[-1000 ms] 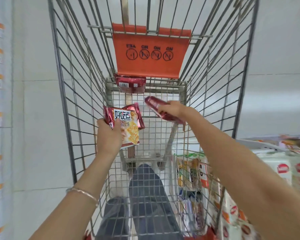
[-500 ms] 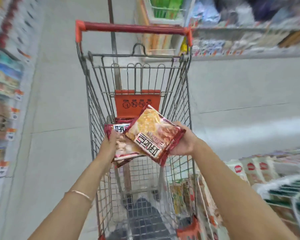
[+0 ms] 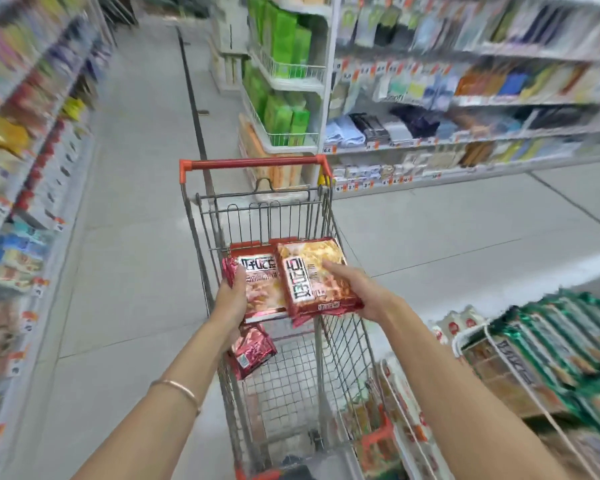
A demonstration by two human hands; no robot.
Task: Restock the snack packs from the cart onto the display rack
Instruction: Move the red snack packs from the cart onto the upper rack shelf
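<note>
One snack pack (image 3: 260,289) is gripped by the left hand (image 3: 232,299), and a second pack (image 3: 309,271) is clasped by the right hand (image 3: 357,289), thumb on top. Both are held above the cart (image 3: 347,344). A third pack (image 3: 253,348) is seen lower, inside it, with the display rack (image 3: 465,341) just beside.

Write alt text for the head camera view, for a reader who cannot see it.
A person's left hand holds a red snack pack and the right hand holds a second pack, above a shopping cart in a shop aisle. A third pack shows lower inside the cart; a wire display rack of snacks stands at the right.
</note>
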